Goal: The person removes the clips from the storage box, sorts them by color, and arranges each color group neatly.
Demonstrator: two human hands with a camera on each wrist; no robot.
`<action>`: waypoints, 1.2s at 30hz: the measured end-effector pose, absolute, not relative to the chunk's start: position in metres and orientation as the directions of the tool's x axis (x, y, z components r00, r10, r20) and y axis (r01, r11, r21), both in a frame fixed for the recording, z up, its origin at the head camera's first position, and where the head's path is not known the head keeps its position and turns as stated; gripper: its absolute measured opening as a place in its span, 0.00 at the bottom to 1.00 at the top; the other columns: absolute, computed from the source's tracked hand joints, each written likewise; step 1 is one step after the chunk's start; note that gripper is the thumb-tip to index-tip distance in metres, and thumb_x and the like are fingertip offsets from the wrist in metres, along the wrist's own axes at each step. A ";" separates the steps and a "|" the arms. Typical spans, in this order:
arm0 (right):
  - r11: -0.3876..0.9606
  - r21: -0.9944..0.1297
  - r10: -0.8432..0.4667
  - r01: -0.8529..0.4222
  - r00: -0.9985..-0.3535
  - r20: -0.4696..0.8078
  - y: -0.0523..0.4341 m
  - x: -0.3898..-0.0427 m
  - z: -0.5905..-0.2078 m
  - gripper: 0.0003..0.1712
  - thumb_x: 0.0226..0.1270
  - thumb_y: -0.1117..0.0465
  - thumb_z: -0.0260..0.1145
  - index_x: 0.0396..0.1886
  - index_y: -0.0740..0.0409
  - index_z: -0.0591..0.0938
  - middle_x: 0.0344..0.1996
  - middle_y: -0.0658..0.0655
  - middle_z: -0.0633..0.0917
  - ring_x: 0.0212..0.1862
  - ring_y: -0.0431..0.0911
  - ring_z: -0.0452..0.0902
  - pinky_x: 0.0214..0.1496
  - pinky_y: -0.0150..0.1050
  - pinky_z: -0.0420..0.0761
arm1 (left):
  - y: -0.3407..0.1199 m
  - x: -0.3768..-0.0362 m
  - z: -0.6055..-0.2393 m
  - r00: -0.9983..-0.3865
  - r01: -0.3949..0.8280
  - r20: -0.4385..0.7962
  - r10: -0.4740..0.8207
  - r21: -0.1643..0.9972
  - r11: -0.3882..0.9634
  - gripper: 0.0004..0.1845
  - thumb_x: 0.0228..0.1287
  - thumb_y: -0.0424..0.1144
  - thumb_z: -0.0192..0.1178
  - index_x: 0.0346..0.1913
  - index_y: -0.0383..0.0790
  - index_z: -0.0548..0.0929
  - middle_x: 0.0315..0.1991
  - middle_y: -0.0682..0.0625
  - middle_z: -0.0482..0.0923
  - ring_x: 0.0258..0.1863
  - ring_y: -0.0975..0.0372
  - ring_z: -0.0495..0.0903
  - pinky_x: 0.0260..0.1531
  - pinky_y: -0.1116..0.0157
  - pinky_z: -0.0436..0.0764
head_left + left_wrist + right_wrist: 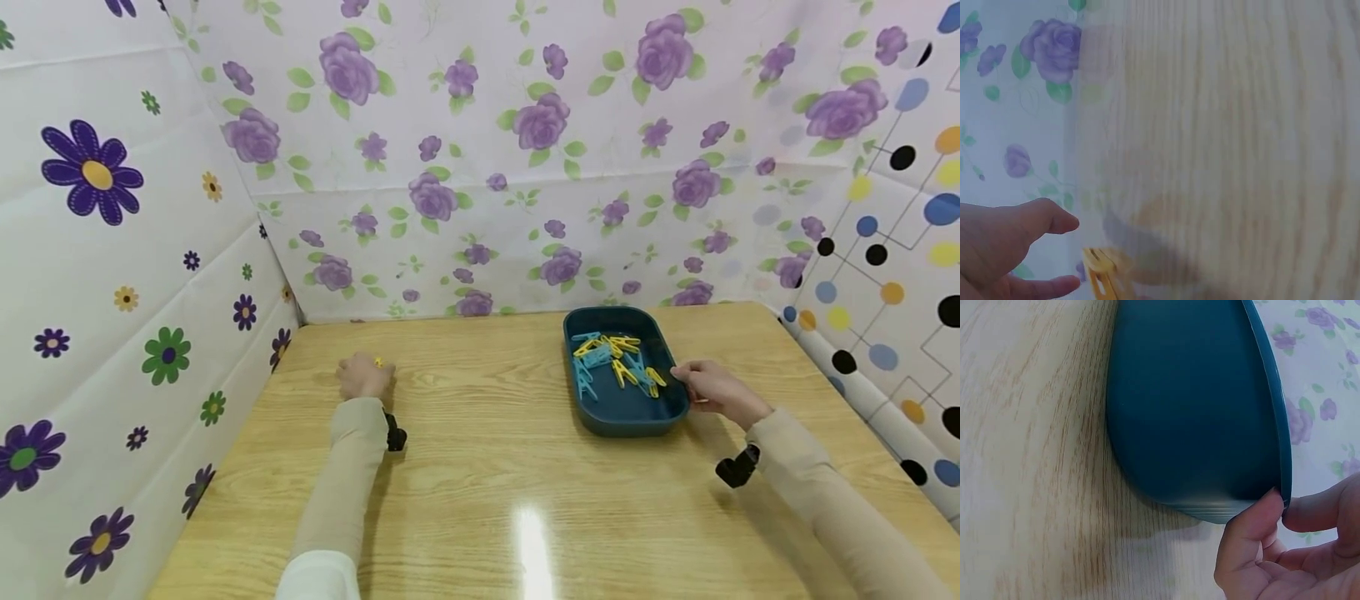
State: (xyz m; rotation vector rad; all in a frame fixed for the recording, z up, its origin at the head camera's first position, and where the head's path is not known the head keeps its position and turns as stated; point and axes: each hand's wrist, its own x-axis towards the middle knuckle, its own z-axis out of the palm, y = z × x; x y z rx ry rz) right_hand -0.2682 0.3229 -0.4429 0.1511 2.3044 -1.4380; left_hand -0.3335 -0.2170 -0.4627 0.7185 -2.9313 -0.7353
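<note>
Teal tray (600, 417) on the wooden bench (487, 467), right of centre, holding a heap of yellow and blue clothes pegs (617, 360). The right hand (712, 390) pinches the tray's near right rim between thumb and fingers. The left hand (364, 377), well apart on the bench's left side, grips a single yellow peg (378, 362).
</note>
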 end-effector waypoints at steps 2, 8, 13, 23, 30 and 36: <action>0.458 -0.834 -0.122 0.309 -0.907 -0.403 0.322 -0.268 -0.443 0.20 0.79 0.52 0.46 0.49 0.67 0.68 0.21 0.47 0.68 0.26 0.39 0.68 0.34 0.37 0.77 | -0.213 -0.334 -0.459 -0.913 -0.376 -0.052 -0.405 0.490 0.786 0.25 0.67 0.50 0.57 0.50 0.27 0.78 0.56 0.27 0.68 0.57 0.37 0.67 0.50 0.44 0.76; 0.449 -0.835 -0.109 0.319 -0.908 -0.405 0.321 -0.269 -0.446 0.21 0.79 0.51 0.46 0.51 0.67 0.68 0.21 0.47 0.68 0.26 0.39 0.67 0.33 0.36 0.76 | -0.197 -0.340 -0.455 -0.956 -0.185 0.047 -0.288 0.666 0.723 0.22 0.71 0.41 0.52 0.60 0.28 0.74 0.57 0.30 0.73 0.53 0.40 0.74 0.49 0.46 0.78; 0.448 -0.833 -0.100 0.324 -0.908 -0.407 0.320 -0.269 -0.447 0.22 0.79 0.52 0.46 0.53 0.69 0.67 0.21 0.48 0.68 0.26 0.39 0.67 0.33 0.36 0.77 | -0.184 -0.342 -0.458 -0.967 -0.074 0.110 -0.228 0.738 0.671 0.16 0.70 0.36 0.49 0.52 0.30 0.79 0.47 0.34 0.81 0.38 0.49 0.80 0.40 0.54 0.79; 0.439 -0.838 -0.089 0.323 -0.913 -0.399 0.322 -0.269 -0.446 0.21 0.79 0.53 0.45 0.52 0.70 0.67 0.21 0.48 0.68 0.26 0.39 0.67 0.32 0.35 0.76 | -0.157 -0.343 -0.456 -0.975 -0.020 0.115 -0.189 0.803 0.596 0.15 0.70 0.36 0.51 0.51 0.31 0.81 0.46 0.35 0.82 0.42 0.48 0.82 0.39 0.55 0.80; 0.428 -0.843 -0.084 0.325 -0.915 -0.395 0.323 -0.268 -0.444 0.23 0.79 0.53 0.46 0.54 0.71 0.67 0.23 0.48 0.69 0.26 0.39 0.68 0.32 0.35 0.76 | -0.128 -0.344 -0.456 -0.987 0.027 0.111 -0.118 0.830 0.557 0.14 0.69 0.36 0.52 0.48 0.30 0.82 0.40 0.36 0.84 0.36 0.49 0.83 0.32 0.63 0.80; 0.442 -0.836 -0.081 0.324 -0.914 -0.397 0.321 -0.267 -0.445 0.22 0.79 0.53 0.46 0.54 0.70 0.68 0.23 0.48 0.69 0.26 0.39 0.68 0.33 0.35 0.76 | -0.099 -0.336 -0.455 -0.999 0.002 0.020 -0.031 0.874 0.485 0.16 0.71 0.37 0.52 0.52 0.30 0.81 0.44 0.36 0.83 0.41 0.47 0.83 0.33 0.65 0.81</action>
